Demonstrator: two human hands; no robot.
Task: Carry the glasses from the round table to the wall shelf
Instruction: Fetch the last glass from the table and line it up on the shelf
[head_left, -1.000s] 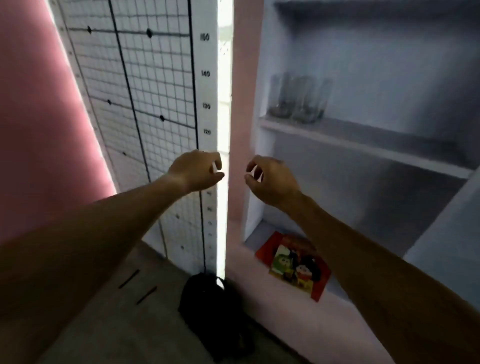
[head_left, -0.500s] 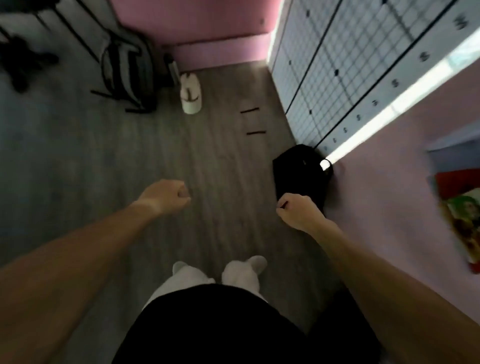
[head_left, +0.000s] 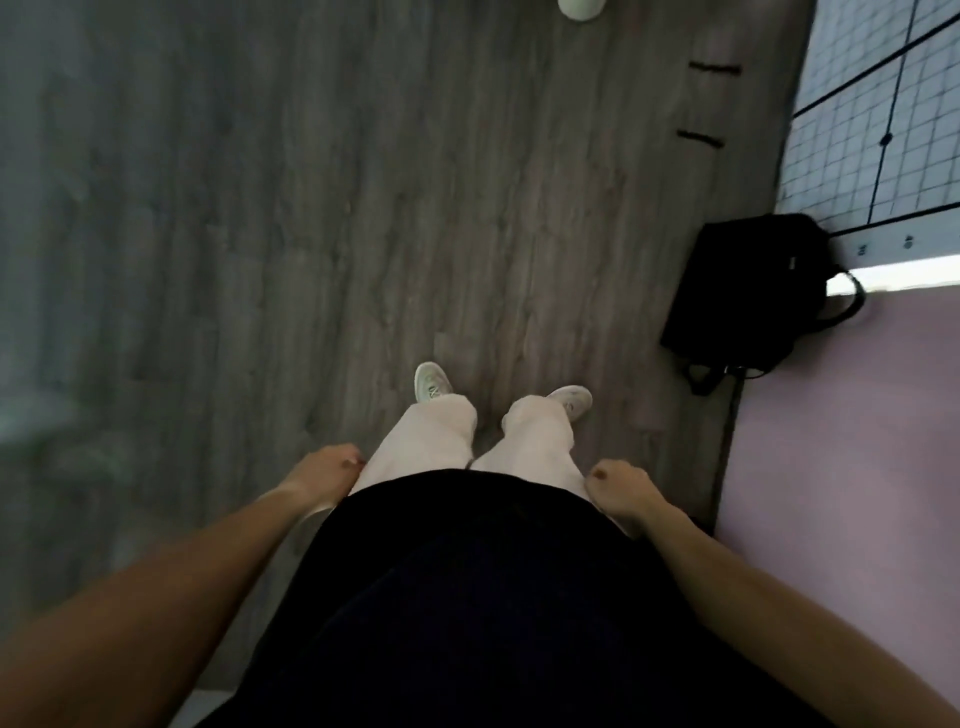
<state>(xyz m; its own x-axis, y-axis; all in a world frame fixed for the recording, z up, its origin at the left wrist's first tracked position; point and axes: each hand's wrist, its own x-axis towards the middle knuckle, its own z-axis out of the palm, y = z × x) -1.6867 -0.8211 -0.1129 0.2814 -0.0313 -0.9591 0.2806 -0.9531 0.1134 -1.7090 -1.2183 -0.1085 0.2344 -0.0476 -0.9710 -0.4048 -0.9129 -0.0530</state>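
No glasses, round table or wall shelf appear in the head view now. I look straight down at the grey wooden floor (head_left: 363, 208) and at my own legs and pale shoes. My left hand (head_left: 324, 475) hangs beside my left thigh, fingers curled, holding nothing. My right hand (head_left: 621, 493) hangs beside my right thigh, also curled into a loose fist with nothing in it.
A black backpack (head_left: 748, 296) lies on the floor at the right, against the pink wall base (head_left: 841, 441). A gridded measuring panel (head_left: 872, 130) fills the upper right. Two short black floor marks (head_left: 701, 137) lie near it. A pale round object (head_left: 581, 8) sits at the top edge.
The view swung from the shelf with glasses down and left to the floor. Both hands dropped from chest height to my sides and closed.
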